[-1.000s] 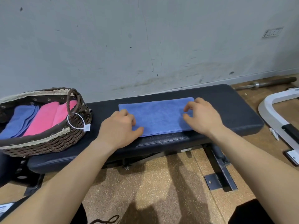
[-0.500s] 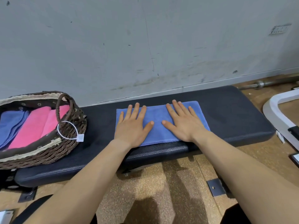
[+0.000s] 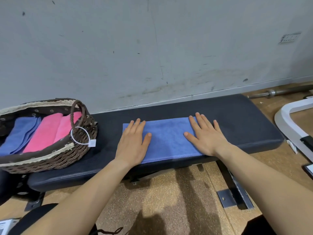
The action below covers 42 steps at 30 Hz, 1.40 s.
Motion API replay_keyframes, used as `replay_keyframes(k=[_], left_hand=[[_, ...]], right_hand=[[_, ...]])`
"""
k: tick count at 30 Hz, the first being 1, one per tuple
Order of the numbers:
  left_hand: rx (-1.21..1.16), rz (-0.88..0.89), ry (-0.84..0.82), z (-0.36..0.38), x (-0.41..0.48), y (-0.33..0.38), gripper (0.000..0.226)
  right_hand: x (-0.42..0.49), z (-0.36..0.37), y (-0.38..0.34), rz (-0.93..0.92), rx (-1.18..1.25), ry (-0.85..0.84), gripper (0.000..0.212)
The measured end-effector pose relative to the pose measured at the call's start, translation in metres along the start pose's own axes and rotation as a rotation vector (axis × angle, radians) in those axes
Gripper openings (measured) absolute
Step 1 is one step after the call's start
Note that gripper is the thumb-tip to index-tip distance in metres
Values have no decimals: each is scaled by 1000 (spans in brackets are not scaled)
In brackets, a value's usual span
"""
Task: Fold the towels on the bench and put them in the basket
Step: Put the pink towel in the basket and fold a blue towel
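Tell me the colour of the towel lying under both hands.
Plain blue, no pattern. The towel shows best in the head view, the only one.

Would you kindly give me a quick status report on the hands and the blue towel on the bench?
Palms flat on blue towel: left hand, right hand. Towel folded, on bench, not yet in basket. Nothing in the way.

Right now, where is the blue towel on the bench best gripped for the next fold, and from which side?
Probably its right short end, coming from the right. The blue towel lies flat as a long strip along the bench, and the right hand rests flat on that end; the left hand can pin the other end.
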<state>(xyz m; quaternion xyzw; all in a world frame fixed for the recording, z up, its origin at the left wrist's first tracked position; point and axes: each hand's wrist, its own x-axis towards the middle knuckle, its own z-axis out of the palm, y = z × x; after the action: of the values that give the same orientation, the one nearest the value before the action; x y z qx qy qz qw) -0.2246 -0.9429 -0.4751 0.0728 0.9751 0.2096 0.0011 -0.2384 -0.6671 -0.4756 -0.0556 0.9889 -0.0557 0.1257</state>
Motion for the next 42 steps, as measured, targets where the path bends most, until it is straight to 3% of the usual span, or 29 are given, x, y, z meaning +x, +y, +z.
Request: replay_keyframes(k=[4, 8, 11, 17, 20, 23, 29, 35, 42], left_hand=[[109, -106, 60, -16, -18, -7, 52], [256, -239, 26, -23, -30, -5, 59], [128, -253, 53, -25, -28, -2, 60], [-305, -457, 25, -42, -13, -7, 62], [-351, -531, -55, -49, -9, -4, 68], [-351, -575, -104, -54, -8, -2, 61], [-487, -500, -42, -56, -5, -7, 68], [-689, -363, 187, -66, 0, 1, 58], [-914, -302, 248, -85, 12, 25, 47]], right_hand=[[-10, -10, -11, -157, 13, 64, 75], [-13, -19, -33, -376, 116, 43, 59], [-11, -21, -41, -407, 129, 21, 48], [-6, -23, -41, -366, 240, -57, 42], [-4, -28, -45, -369, 267, -84, 40], [0, -29, -48, -369, 296, -115, 40], [8, -30, -54, -369, 328, -148, 43], [10, -21, -69, -396, 324, -90, 43], [12, -17, -99, -449, 314, -45, 37]])
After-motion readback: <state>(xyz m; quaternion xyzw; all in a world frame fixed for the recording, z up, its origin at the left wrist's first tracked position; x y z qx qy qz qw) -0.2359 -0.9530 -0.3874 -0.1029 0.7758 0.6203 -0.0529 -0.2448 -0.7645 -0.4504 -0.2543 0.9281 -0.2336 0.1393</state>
